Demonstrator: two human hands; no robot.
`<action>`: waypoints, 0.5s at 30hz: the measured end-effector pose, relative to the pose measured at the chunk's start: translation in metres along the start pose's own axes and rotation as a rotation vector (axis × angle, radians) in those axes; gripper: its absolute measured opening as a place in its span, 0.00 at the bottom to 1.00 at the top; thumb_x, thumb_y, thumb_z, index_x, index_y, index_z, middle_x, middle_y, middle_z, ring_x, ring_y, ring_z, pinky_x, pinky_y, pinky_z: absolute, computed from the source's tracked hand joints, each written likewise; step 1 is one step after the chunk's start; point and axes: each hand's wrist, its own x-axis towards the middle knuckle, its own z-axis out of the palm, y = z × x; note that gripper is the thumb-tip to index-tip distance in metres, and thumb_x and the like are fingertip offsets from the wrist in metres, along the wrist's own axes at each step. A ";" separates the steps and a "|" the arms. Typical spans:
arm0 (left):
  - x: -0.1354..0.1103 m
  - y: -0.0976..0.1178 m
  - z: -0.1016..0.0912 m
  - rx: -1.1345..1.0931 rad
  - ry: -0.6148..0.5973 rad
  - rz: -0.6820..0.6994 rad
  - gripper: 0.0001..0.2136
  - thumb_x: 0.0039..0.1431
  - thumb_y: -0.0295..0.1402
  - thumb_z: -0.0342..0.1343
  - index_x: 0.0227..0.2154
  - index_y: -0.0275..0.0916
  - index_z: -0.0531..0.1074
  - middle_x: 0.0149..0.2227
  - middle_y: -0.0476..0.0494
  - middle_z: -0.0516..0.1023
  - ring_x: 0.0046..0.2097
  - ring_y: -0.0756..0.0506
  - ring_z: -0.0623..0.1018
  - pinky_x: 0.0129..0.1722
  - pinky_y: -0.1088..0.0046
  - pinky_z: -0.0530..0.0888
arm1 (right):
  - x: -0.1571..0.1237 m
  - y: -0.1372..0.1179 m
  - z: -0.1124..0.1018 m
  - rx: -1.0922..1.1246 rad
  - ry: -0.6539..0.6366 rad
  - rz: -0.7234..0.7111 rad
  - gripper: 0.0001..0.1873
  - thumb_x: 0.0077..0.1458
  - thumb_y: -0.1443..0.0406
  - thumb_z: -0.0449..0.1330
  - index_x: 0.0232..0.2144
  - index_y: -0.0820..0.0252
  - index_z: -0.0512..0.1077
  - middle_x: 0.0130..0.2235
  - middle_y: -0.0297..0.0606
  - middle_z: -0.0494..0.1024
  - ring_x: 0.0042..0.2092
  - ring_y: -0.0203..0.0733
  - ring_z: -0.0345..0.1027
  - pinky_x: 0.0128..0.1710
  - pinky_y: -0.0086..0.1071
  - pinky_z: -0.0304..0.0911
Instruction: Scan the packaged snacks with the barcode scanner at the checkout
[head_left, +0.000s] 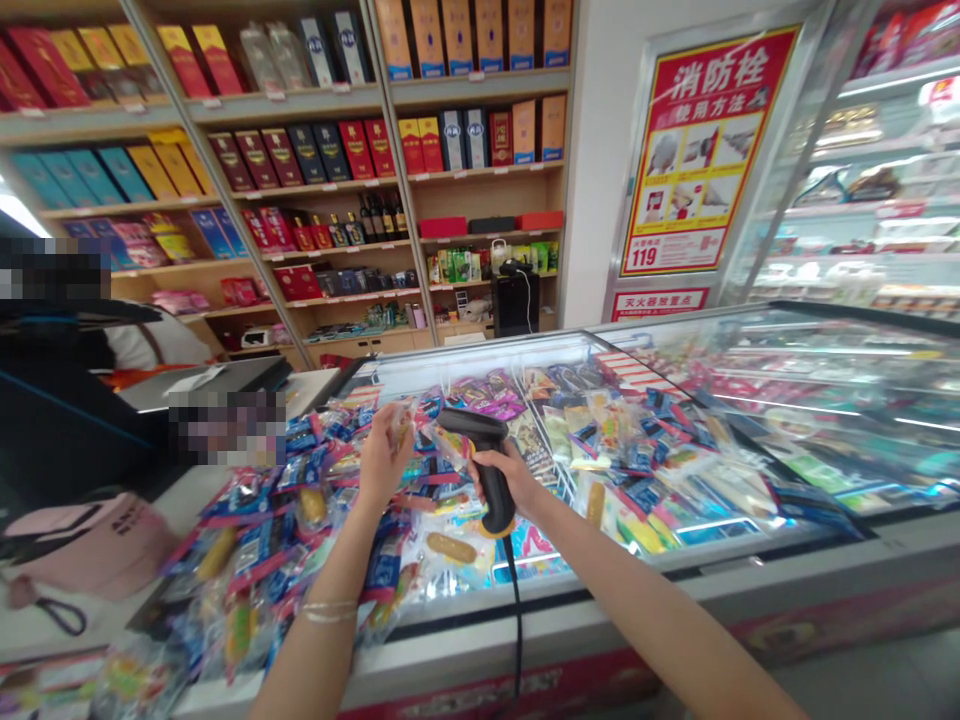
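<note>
Pinching a clear snack packet (442, 447) up off the heap at twelve o'clock, your left hand (386, 458) has its fingertips (402, 425) pressed together on the packet's edge, likely to keep it apart from the others; your right hand (501, 478) wraps its fingers side by side around the grip of a black handheld barcode scanner (493, 487), whose nose sits just beside the packet and points at it; a black cable (514, 600) drops from the scanner's butt, hanging loose enough, it seems, to let your wrist turn; below your hands, wrapped snack packets (390, 570) lie heaped in a glass-topped chest freezer (787, 400), perhaps laid out for easy reach; a pink bag (90, 545) sits on the counter (172, 510) at nine o'clock; a person in dark clothes (67, 420) stands at ten o'clock; shelves of boxed liquor (300, 150) rise at eleven, and a fire-hydrant instruction poster (705, 150) hangs at one.
</note>
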 end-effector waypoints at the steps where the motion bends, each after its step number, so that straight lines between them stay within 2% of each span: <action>1: 0.000 0.000 0.000 0.005 -0.002 0.006 0.19 0.54 0.37 0.55 0.49 0.41 0.64 0.29 0.52 0.72 0.22 0.54 0.63 0.25 0.78 0.64 | 0.000 0.000 0.000 -0.002 -0.002 -0.001 0.10 0.40 0.60 0.63 0.23 0.61 0.68 0.18 0.29 0.70 0.16 0.32 0.61 0.14 0.26 0.59; 6: 0.000 -0.001 0.000 0.070 -0.004 0.012 0.20 0.55 0.38 0.54 0.50 0.40 0.63 0.31 0.51 0.72 0.23 0.54 0.64 0.25 0.78 0.65 | 0.001 0.001 0.000 0.005 -0.004 0.004 0.11 0.40 0.60 0.63 0.24 0.61 0.69 0.18 0.30 0.71 0.16 0.32 0.62 0.14 0.26 0.59; 11: -0.001 -0.004 0.000 0.088 -0.021 0.028 0.20 0.56 0.38 0.52 0.51 0.39 0.62 0.26 0.55 0.68 0.22 0.54 0.62 0.25 0.77 0.64 | 0.003 0.002 0.000 0.018 -0.009 0.006 0.12 0.39 0.60 0.63 0.27 0.61 0.69 0.19 0.30 0.71 0.16 0.32 0.61 0.14 0.26 0.59; 15: -0.001 -0.008 0.001 0.088 -0.022 0.022 0.20 0.56 0.38 0.53 0.51 0.39 0.61 0.25 0.55 0.66 0.25 0.53 0.65 0.27 0.76 0.65 | 0.003 0.002 -0.001 0.017 -0.002 0.011 0.12 0.39 0.60 0.63 0.27 0.61 0.69 0.18 0.30 0.71 0.16 0.33 0.61 0.14 0.27 0.59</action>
